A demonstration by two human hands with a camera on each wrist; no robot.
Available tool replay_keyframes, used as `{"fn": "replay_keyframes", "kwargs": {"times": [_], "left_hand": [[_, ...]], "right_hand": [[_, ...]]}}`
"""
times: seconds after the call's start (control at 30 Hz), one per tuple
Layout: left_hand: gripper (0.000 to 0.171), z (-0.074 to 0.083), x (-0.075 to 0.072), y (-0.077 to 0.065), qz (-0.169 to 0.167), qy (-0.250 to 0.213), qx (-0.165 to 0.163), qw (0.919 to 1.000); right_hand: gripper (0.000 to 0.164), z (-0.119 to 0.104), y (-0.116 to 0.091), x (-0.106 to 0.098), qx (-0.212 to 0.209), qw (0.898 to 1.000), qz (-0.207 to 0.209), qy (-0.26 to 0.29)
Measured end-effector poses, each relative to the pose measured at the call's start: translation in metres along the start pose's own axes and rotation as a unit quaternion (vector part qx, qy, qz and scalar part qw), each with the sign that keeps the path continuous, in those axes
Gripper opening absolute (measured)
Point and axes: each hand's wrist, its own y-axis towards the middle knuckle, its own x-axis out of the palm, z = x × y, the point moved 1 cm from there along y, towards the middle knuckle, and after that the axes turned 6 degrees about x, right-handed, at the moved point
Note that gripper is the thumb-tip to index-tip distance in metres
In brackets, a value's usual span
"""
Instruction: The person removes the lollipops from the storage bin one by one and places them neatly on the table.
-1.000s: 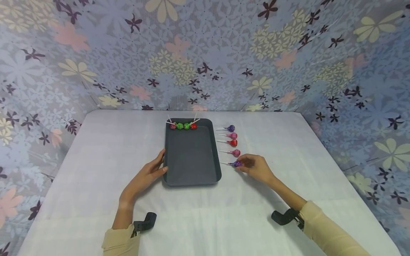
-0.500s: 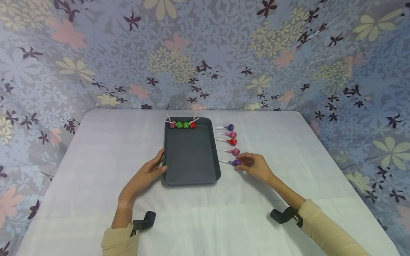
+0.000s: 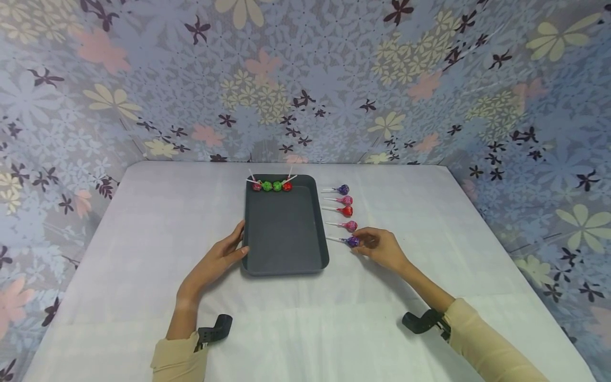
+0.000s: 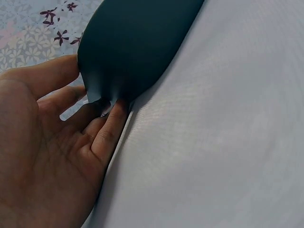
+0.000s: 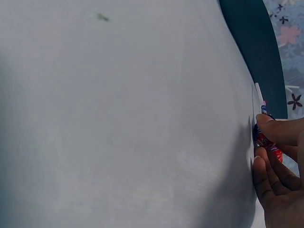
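Note:
My right hand [image 3: 382,249] pinches the wrapped candy end of a purple lollipop [image 3: 352,242], whose white stick points left toward the tray. Up close in the right wrist view, thumb and fingertips lie around the lollipop [image 5: 260,136]. A dark grey rectangular tray [image 3: 286,233] lies left of it. Against the tray's left side rests my left hand [image 3: 219,260], thumb at the rim and fingers along the outer wall. Several lollipops [image 3: 277,186], red, green and pinkish, line the tray's far end, some sticks poking over the rim. The left wrist view shows relaxed fingers touching the tray [image 4: 137,42].
Right of the tray, a column of lollipops lies on the white-covered table [image 3: 406,201]: a pink one [image 3: 350,226], a red one [image 3: 347,211], another pink one [image 3: 346,200] and a dark purple one [image 3: 343,189]. A flower-patterned backdrop [image 3: 305,79] rises behind.
The purple lollipop's stick has swung slightly away from me at its free end. Both hands stay almost where they were, and the tray has not visibly moved.

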Motion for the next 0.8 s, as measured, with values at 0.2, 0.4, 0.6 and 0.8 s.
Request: {"fn": "replay_keyframes", "kwargs": {"times": [0.2, 0.4, 0.6, 0.8], "left_hand": [[0.072, 0.000, -0.001, 0.000, -0.003, -0.007, 0.001, 1.0000], [0.072, 0.000, -0.001, 0.000, -0.005, -0.017, 0.002, 0.9998], [0.073, 0.000, -0.001, 0.001, -0.005, -0.022, 0.001, 0.9998], [0.072, 0.001, -0.002, 0.001, -0.005, -0.018, 0.002, 0.9998]], "right_hand": [[0.034, 0.000, -0.001, 0.001, 0.000, 1.000, 0.004, 0.010], [0.035, -0.001, -0.001, -0.003, 0.000, 1.000, 0.012, 0.010], [0.034, -0.006, 0.004, -0.013, -0.010, 0.999, 0.044, -0.004], [0.033, -0.013, 0.010, -0.015, -0.007, 0.999, 0.031, 0.019]]}}
